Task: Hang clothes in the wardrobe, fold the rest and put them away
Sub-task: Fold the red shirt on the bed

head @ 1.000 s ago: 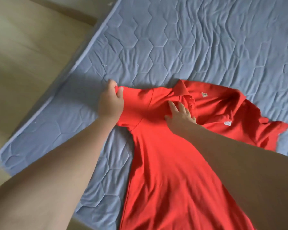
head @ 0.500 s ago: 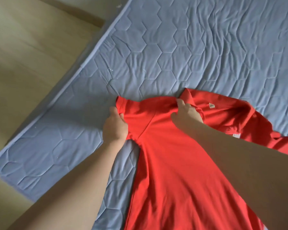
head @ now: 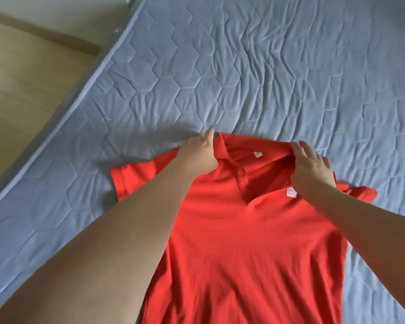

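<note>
Red short-sleeved polo shirt of soft knit cotton (head: 255,242) lies front-up on the bed, its hem running off the near edge of the view and its body spread broad and mostly flat, which I judge is the lay-out a garment needs before folding. Both forearms reach over it from the near side. Further out, the left sleeve (head: 131,181) is already drawn out flat to the left on the bed, while the right sleeve (head: 360,192) sits bunched in a small heap just right of the right hand, so that side looks unfinished. The buttoned placket (head: 242,181) is open down the chest, with a pale label (head: 291,192) showing near the right shoulder. The left hand (head: 198,155) rests on the left shoulder beside the collar (head: 250,149); its fingers curl loosely over the cloth there, but whether they pinch it or only press it down I cannot tell. The right hand (head: 311,168) lies on the right shoulder, fingers (head: 305,148) fairly straight and spread, pressing the fabric at the collar's right end, apparently to square the shoulders and smooth the neckline. A small white tag (head: 257,154) shows inside the back of the collar. Beyond the collar stretches the grey-blue quilted mattress cover with hexagon stitching (head: 243,66), wrinkled. At far left lies the pale wooden floor (head: 21,78).
</note>
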Tool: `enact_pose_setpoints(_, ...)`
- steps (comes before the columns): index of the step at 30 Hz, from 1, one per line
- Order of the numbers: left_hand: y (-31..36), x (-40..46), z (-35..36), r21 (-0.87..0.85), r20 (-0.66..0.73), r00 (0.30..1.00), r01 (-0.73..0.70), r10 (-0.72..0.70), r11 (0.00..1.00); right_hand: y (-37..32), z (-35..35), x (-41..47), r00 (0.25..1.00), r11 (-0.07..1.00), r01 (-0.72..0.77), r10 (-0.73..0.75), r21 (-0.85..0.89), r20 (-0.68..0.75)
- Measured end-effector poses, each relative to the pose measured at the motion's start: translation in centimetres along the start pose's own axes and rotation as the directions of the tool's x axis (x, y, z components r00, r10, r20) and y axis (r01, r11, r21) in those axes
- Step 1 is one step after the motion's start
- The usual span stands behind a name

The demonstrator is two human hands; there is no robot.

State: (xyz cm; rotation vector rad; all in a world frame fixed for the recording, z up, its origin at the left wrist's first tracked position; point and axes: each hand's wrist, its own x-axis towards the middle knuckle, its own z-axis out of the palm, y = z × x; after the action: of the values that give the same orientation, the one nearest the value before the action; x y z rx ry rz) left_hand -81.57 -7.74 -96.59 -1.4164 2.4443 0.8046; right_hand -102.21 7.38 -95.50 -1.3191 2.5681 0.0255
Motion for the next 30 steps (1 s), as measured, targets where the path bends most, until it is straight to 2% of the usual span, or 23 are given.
enact_pose_setpoints(2, 1.9, 1.5, -0.8, -0.085, 0.094, 0.993, 0.078, -0.070, 0.993, 1.1, -0.5, 0.6, 0.997, 0.997, -0.054, 0.056, 0.048, -0.044)
enact_pose_setpoints(4, 3.7, 2.9, -1.9, -0.347, 0.198, 0.968, 0.217, -0.154, 0.912, 2.0, -1.4, 2.2, 0.976, 0.947, -0.208, 0.219, 0.246, -0.018)
enact_pose_setpoints(5, 4.4, 3.6, -2.2, -0.444, 0.226, 0.958, 0.264, -0.178, 0.856, 2.5, -1.9, 3.2, 0.959, 0.914, -0.280, 0.278, 0.294, 0.047)
enact_pose_setpoints(6, 5.0, 4.0, -2.3, -0.463, 0.241, 0.953, 0.282, -0.187, 0.841, 3.1, -2.1, 4.0, 0.948, 0.912, -0.314, 0.287, 0.266, 0.136)
enact_pose_setpoints(8, 5.7, 4.7, -1.6, -0.324, 0.239, 0.957, 0.236, -0.162, 0.916, 4.0, -2.2, 5.0, 0.928, 0.966, -0.247, 0.213, 0.076, 0.307)
enact_pose_setpoints(10, 5.9, 4.9, -0.8, -0.151, 0.184, 0.973, 0.166, -0.137, 0.974, 4.3, -2.0, 5.9, 0.935, 0.989, -0.146, 0.143, -0.015, 0.323)
enact_pose_setpoints(11, 6.2, 5.3, -0.5, -0.138, 0.122, 0.982, 0.160, -0.144, 0.977, 4.3, -2.2, 6.4, 0.949, 0.991, -0.132, 0.123, 0.010, 0.290)
enact_pose_setpoints(13, 7.0, 6.0, -0.1, -0.176, -0.004, 0.978, 0.205, -0.209, 0.963, 4.0, -2.8, 7.1, 0.969, 0.969, -0.195, 0.166, 0.150, 0.185)
enact_pose_setpoints(14, 7.5, 6.1, -0.2, -0.199, -0.008, 0.963, 0.261, -0.268, 0.945, 3.8, -3.1, 7.3, 0.968, 0.946, -0.226, 0.192, 0.234, 0.159)
enact_pose_setpoints(15, 8.1, 6.1, -0.2, -0.239, 0.062, 0.950, 0.313, -0.308, 0.919, 3.4, -3.1, 7.6, 0.960, 0.912, -0.265, 0.218, 0.313, 0.177)
enact_pose_setpoints(17, 8.6, 6.5, -0.2, -0.420, 0.260, 0.925, 0.366, -0.276, 0.831, 2.9, -2.6, 7.8, 0.924, 0.816, -0.361, 0.250, 0.450, 0.288)
enact_pose_setpoints(18, 8.8, 6.3, -0.5, -0.458, 0.314, 0.913, 0.384, -0.258, 0.802, 2.9, -2.2, 7.9, 0.899, 0.739, -0.423, 0.273, 0.524, 0.342)
enact_pose_setpoints(19, 8.7, 6.3, -0.7, -0.475, 0.323, 0.910, 0.393, -0.260, 0.787, 3.2, -1.8, 7.9, 0.879, 0.672, -0.469, 0.290, 0.574, 0.379)
enact_pose_setpoints(20, 8.1, 6.5, -0.8, -0.460, 0.310, 0.916, 0.379, -0.255, 0.803, 3.5, -1.4, 7.9, 0.875, 0.650, -0.479, 0.300, 0.590, 0.379)
enact_pose_setpoints(21, 7.4, 6.7, -0.6, -0.417, 0.290, 0.926, 0.350, -0.242, 0.839, 4.2, -1.2, 7.8, 0.888, 0.688, -0.453, 0.288, 0.568, 0.359)
enact_pose_setpoints(23, 6.6, 6.4, -0.5, -0.302, 0.318, 0.930, 0.284, -0.185, 0.910, 5.4, -0.7, 7.6, 0.916, 0.828, -0.339, 0.183, 0.447, 0.356)
enact_pose_setpoints(26, 5.6, 6.8, -0.1, -0.330, 0.364, 0.921, 0.268, -0.140, 0.905, 6.0, -0.9, 7.7, 0.934, 0.895, -0.186, 0.033, 0.405, 0.357)
enact_pose_setpoints(28, 4.9, 7.3, 0.1, -0.363, 0.258, 0.957, 0.223, -0.132, 0.905, 5.4, -1.2, 8.0, 0.959, 0.888, -0.048, -0.087, 0.457, 0.270)
enact_pose_setpoints(30, 4.4, 7.2, 0.6, -0.323, 0.106, 0.990, 0.120, -0.090, 0.939, 4.8, -1.3, 7.8, 0.969, 0.922, 0.082, -0.164, 0.379, 0.187)
